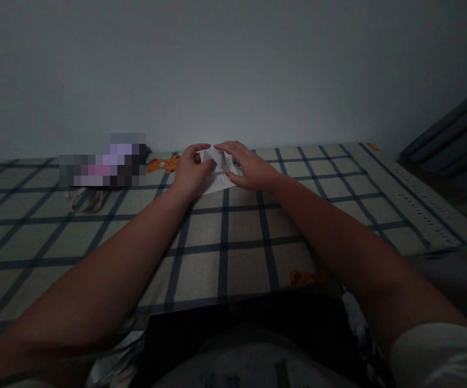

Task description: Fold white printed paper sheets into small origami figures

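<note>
A small white sheet of paper [220,182] with faint printed lines is near the far side of the table, and its upper part looks folded or bent up. My left hand [192,171] grips it from the left, the thumb lying across the paper and the index finger curled along its top. From the other side my right hand [250,166] holds it, index finger at the top edge and thumb near the lower right. The two index fingertips almost meet above the paper. Dim light and the hands hide some of the folds.
A checked tablecloth [243,272] with orange bear prints covers the table, which stands against a grey wall [233,70]. At the back left lies a blurred-out purple and pink item [114,161] with a pale cord [85,202]. A dark slatted object [455,129] stands at the right.
</note>
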Motion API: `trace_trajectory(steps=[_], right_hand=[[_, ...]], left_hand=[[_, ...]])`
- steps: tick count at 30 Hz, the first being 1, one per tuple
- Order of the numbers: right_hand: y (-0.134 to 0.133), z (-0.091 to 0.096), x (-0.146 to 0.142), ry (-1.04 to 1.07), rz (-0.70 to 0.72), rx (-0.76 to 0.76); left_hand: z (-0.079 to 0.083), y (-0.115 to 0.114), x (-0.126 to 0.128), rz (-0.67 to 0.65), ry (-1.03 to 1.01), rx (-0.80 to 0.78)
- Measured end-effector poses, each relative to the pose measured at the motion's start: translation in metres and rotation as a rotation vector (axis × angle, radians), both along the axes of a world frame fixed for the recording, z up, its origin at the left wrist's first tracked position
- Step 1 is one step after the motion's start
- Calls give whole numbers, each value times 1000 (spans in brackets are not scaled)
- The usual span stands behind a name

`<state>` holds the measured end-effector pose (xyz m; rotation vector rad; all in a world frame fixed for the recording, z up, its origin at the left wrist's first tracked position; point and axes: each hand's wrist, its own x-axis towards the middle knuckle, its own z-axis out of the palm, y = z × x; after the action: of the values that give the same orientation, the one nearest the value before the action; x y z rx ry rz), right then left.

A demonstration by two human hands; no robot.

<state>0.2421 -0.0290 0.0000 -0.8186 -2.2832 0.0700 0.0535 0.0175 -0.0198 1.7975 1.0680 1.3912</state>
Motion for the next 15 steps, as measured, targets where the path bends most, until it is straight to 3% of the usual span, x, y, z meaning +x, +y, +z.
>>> trace_trajectory(steps=[7,12,15], right_hand=[[2,-2,2,36,-72,-7],[3,-2,2,90,-72,-78],[2,-2,1,138,-70,-140]], left_hand=[[1,-5,3,-41,-65,-117],[1,-8,5,-145,-165,-235],[-1,-6,4,-165,-80,-90]])
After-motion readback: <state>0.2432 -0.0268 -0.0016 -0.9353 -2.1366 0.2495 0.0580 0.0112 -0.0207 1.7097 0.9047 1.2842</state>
